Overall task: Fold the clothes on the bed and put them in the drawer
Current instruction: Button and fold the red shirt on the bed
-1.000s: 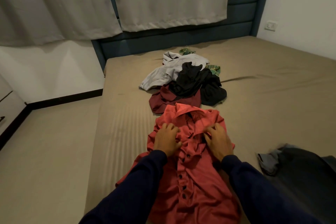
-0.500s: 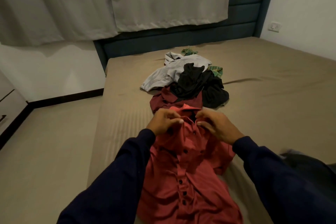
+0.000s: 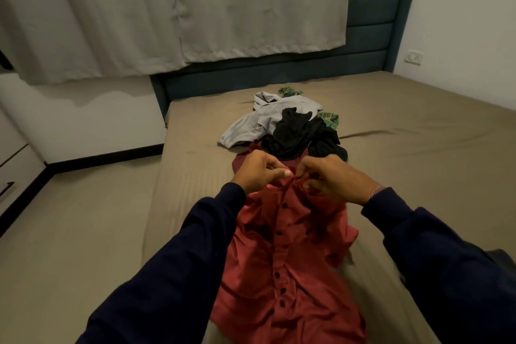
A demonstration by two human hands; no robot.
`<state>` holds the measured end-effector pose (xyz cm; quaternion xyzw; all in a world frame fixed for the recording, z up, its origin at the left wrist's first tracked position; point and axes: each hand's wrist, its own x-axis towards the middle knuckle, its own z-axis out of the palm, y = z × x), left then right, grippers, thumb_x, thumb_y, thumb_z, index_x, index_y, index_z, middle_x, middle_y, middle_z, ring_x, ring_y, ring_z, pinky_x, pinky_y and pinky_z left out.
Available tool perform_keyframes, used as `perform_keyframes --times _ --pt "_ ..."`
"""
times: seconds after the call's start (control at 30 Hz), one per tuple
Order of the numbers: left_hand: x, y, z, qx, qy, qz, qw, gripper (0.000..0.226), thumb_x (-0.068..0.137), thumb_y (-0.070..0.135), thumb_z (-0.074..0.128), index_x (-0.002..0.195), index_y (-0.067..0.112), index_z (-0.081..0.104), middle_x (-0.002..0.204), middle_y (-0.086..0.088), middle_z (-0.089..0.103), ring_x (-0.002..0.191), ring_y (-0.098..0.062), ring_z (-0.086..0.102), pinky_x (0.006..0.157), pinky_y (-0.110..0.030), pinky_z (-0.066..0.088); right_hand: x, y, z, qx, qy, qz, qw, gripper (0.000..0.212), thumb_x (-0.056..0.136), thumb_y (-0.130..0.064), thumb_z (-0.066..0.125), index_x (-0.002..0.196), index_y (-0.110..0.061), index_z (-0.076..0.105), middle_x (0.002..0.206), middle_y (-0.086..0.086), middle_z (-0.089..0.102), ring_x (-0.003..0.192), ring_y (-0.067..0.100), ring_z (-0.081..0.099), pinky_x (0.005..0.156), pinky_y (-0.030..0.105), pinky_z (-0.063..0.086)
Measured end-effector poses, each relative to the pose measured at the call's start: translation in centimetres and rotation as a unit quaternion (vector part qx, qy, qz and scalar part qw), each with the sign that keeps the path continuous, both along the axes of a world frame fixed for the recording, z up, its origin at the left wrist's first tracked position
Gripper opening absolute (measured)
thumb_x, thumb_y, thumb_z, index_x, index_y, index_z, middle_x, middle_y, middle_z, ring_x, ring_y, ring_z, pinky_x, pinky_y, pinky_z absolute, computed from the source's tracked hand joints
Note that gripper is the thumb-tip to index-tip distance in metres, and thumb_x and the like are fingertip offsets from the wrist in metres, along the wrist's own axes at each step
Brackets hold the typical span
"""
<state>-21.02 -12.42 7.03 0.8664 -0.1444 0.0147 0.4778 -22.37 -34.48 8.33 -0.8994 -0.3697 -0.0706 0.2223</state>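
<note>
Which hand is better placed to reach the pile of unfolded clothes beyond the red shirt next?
Neither clearly: left hand and right hand both pinch the red shirt at its collar. The right lies slightly nearer the black garment.

The shirt [image 3: 282,254] is red with dark buttons. The bed [image 3: 418,165] is tan with faint stripes. In the pile are a grey top [image 3: 259,120], black clothes [image 3: 301,134], a dark red cloth [image 3: 243,160] and a green patterned cloth [image 3: 329,118]. The sleeves [image 3: 178,274] are dark blue. The curtains [image 3: 167,8] are grey. The headboard [image 3: 371,36] is dark blue.
</note>
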Motion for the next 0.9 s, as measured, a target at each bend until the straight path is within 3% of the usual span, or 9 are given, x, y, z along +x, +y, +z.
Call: perform_keyframes --times 0.07,0.2,0.33,0.4,0.47,0.57,0.7,0.83,0.9 --pt "-0.8 -0.7 0.3 -0.036 0.013 0.018 0.999 0.022 0.078 0.012 0.084 0.095 0.003 0.074 0.066 -0.002 0.072 0.056 -0.006 0.067 0.053 -0.018 0.051 -0.3 0.3 0.2 0.018 -0.040 -0.003 0.999 0.009 0.087 -0.014 0.076 0.094 -0.019 0.073 0.083 -0.009 0.071 0.074 0.003 0.065 0.069 0.031 0.055" --pt "-1.6 -1.6 0.3 -0.046 -0.014 0.039 0.998 0.013 0.081 0.013 0.081 0.087 0.004 0.074 0.066 -0.010 0.073 0.060 -0.016 0.068 0.063 -0.033 0.059 -1.1 1.2 0.3 0.006 -0.076 0.035 0.996 0.015 0.089 -0.015 0.074 0.101 -0.021 0.080 0.096 -0.004 0.071 0.080 0.002 0.061 0.073 0.015 0.050" --pt "-2.4 -1.8 0.4 -0.047 -0.015 0.034 0.998 0.006 0.088 0.009 0.073 0.086 0.004 0.073 0.051 0.007 0.063 0.044 0.000 0.055 0.050 -0.020 0.047 -2.2 1.7 0.3 0.004 -0.076 0.012 0.997 0.027 0.086 -0.011 0.077 0.109 -0.016 0.065 0.091 -0.003 0.073 0.082 0.013 0.069 0.074 0.031 0.056" --pt "-2.6 -1.7 0.5 -0.035 -0.018 0.016 0.999 0.006 0.090 0.010 0.071 0.085 0.008 0.071 0.052 0.006 0.060 0.045 -0.003 0.050 0.050 -0.020 0.043 -2.6 2.0 0.1 0.027 -0.070 -0.028 0.997 0.038 0.082 -0.014 0.080 0.105 -0.019 0.050 0.085 -0.006 0.071 0.077 0.014 0.069 0.070 0.037 0.057" --pt "-2.5 -1.5 0.5 -0.020 -0.025 -0.005 0.999 0.002 0.090 0.012 0.071 0.090 0.010 0.071 0.059 0.002 0.064 0.051 -0.006 0.054 0.055 -0.023 0.046 -2.9 2.3 -0.2 0.041 -0.083 -0.055 0.994 0.045 0.081 -0.017 0.081 0.101 -0.023 0.041 0.082 -0.007 0.071 0.074 0.014 0.068 0.066 0.033 0.056" --pt "-2.4 -1.1 0.5 -0.004 -0.023 -0.022 0.999 0.006 0.090 0.017 0.073 0.094 0.014 0.071 0.063 0.005 0.066 0.055 -0.001 0.056 0.061 -0.018 0.045 -3.3 2.6 -0.5 0.058 -0.114 -0.083 0.988 0.042 0.082 -0.019 0.081 0.100 -0.020 0.043 0.081 -0.005 0.071 0.072 0.019 0.068 0.061 0.031 0.051" --pt "-2.6 -0.8 0.2 0.033 -0.038 -0.031 0.998 0.006 0.090 0.018 0.073 0.095 0.017 0.070 0.064 0.010 0.065 0.053 0.005 0.055 0.058 -0.011 0.042 -3.7 2.7 -0.9 0.073 -0.120 -0.078 0.987 0.039 0.083 -0.018 0.081 0.099 -0.016 0.046 0.082 -0.002 0.071 0.071 0.020 0.068 0.059 0.028 0.047" --pt "-3.1 -1.2 0.2 0.044 -0.044 -0.027 0.998 0.024 0.092 0.008 0.065 0.080 0.028 0.063 0.061 0.012 0.062 0.054 0.006 0.056 0.062 -0.017 0.044 -4.0 3.2 -1.3 0.061 -0.132 -0.064 0.987 0.039 0.083 -0.020 0.080 0.103 -0.012 0.047 0.087 0.002 0.073 0.075 0.023 0.070 0.063 0.038 0.056" --pt "-3.2 -1.1 0.2 0.040 -0.034 -0.045 0.998 0.016 0.096 0.010 0.063 0.087 0.022 0.064 0.063 0.008 0.067 0.057 0.009 0.057 0.062 -0.010 0.042 -3.8 3.2 -1.4 0.067 -0.134 -0.069 0.986 0.040 0.083 -0.021 0.081 0.103 -0.013 0.047 0.087 0.002 0.074 0.076 0.022 0.071 0.064 0.039 0.057"
